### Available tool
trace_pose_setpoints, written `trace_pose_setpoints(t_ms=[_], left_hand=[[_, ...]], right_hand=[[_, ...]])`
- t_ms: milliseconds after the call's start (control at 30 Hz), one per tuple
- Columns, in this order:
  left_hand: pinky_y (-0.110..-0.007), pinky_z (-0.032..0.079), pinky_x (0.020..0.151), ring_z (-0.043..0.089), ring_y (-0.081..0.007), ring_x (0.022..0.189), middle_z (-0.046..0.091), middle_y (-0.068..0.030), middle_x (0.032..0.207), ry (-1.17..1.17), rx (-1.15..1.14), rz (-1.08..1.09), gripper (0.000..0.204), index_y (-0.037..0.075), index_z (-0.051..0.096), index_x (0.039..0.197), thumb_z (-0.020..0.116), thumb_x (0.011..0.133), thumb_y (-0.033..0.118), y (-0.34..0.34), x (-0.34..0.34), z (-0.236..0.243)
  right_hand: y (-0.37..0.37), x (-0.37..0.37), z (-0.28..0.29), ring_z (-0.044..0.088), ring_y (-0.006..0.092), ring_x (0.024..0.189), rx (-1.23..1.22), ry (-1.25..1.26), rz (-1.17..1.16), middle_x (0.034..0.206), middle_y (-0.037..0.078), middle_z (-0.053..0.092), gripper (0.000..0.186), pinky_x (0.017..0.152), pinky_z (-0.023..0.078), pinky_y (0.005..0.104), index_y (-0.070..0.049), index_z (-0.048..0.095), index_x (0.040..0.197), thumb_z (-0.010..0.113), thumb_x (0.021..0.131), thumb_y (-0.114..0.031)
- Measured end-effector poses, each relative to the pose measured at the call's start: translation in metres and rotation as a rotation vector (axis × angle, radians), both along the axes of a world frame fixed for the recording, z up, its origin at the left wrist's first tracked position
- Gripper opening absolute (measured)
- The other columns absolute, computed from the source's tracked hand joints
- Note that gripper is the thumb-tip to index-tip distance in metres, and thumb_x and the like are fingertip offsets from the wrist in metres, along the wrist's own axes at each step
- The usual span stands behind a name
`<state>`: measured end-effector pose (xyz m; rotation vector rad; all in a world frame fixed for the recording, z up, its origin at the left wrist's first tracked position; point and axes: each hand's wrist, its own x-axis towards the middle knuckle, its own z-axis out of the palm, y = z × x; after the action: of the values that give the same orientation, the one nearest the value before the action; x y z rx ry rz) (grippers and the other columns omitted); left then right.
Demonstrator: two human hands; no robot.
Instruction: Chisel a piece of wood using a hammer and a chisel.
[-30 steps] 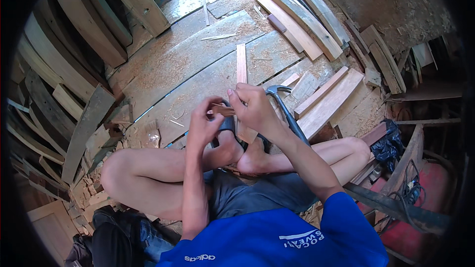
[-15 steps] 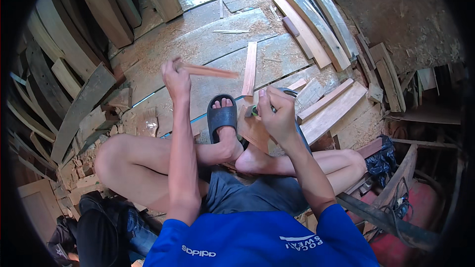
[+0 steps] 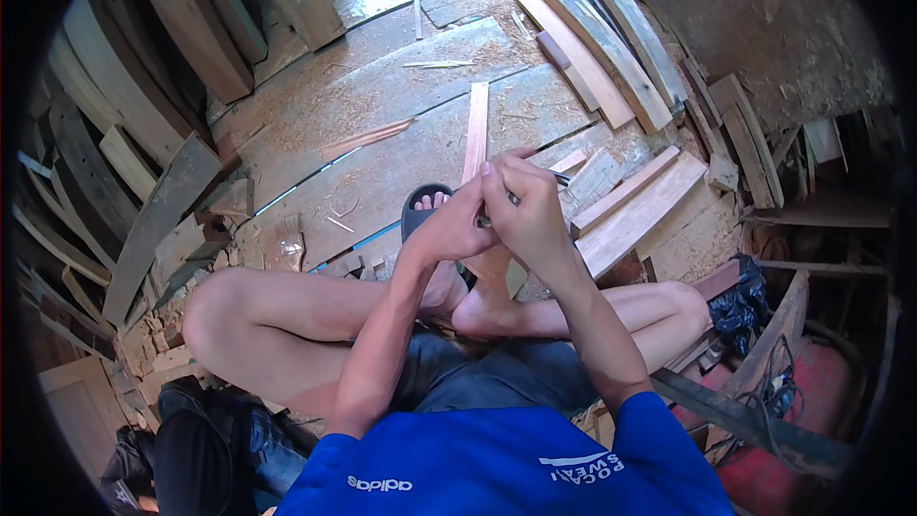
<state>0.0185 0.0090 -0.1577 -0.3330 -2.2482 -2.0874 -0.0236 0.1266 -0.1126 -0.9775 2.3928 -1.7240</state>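
Observation:
My right hand [image 3: 523, 205] is closed around a small green-and-dark tool [image 3: 513, 199], mostly hidden by the fingers, so its kind does not show. My left hand [image 3: 457, 222] is up against it, fingers bent in toward the same spot and partly covered. Beneath both hands a brown piece of wood [image 3: 493, 266] sits between my feet. Just beyond them a pale narrow board [image 3: 476, 129] lies lengthwise on the floor. A thin reddish wood strip [image 3: 368, 138] rests on the planks to the left.
Curved timbers [image 3: 158, 67] lean at the left, and long curved boards [image 3: 583, 29] lie at the far right. Short boards [image 3: 635, 210] are beside my right foot. Shavings and slivers litter the plank floor [image 3: 382, 86]. A dark sandal [image 3: 416, 205] is on my left foot.
My left hand has let go of the thin wood strip, which now lies on the floor to the left. That hand has moved right and inward to meet my right hand.

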Motion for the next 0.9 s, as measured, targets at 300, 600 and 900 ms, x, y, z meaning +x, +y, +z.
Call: trace_pose_setpoints(t_ms=[300, 600, 900], left_hand=[[-0.023, 0.047, 0.066, 0.057, -0.0067, 0.071, 0.066, -0.0011, 0.078, 0.020, 0.109, 0.448, 0.006, 0.002, 0.068, 0.084, 0.072, 0.084, 0.007, 0.024, 0.005, -0.023], [-0.024, 0.044, 0.062, 0.054, -0.0087, 0.068, 0.057, -0.0022, 0.075, 0.107, 0.521, 0.736, 0.013, 0.003, 0.054, 0.083, 0.066, 0.087, 0.006, 0.022, 0.025, -0.050], [-0.024, 0.046, 0.064, 0.055, -0.0106, 0.069, 0.058, -0.0038, 0.075, 0.107, 0.243, 0.805, 0.011, 0.003, 0.054, 0.081, 0.064, 0.087, 0.005, 0.032, 0.033, -0.058]], right_hand=[[0.080, -0.038, -0.007, 0.060, 0.0217, 0.099, -0.184, -0.139, -0.273, 0.104, 0.012, 0.059, 0.029, 0.091, 0.047, 0.0340, -0.001, 0.054, 0.117, 0.055, 0.099, -0.022], [0.149, 0.020, -0.148, 0.061, 0.0399, 0.094, 1.105, -0.101, -0.214, 0.095, 0.025, 0.061, 0.049, 0.082, 0.052, 0.0467, 0.002, 0.049, 0.123, 0.067, 0.083, -0.018], [0.160, -0.026, -0.089, 0.052, 0.0116, 0.045, 0.519, -0.875, -0.112, 0.059, 0.004, 0.056, 0.011, 0.039, 0.041, 0.0285, -0.002, 0.052, 0.087, 0.062, 0.085, -0.005]])
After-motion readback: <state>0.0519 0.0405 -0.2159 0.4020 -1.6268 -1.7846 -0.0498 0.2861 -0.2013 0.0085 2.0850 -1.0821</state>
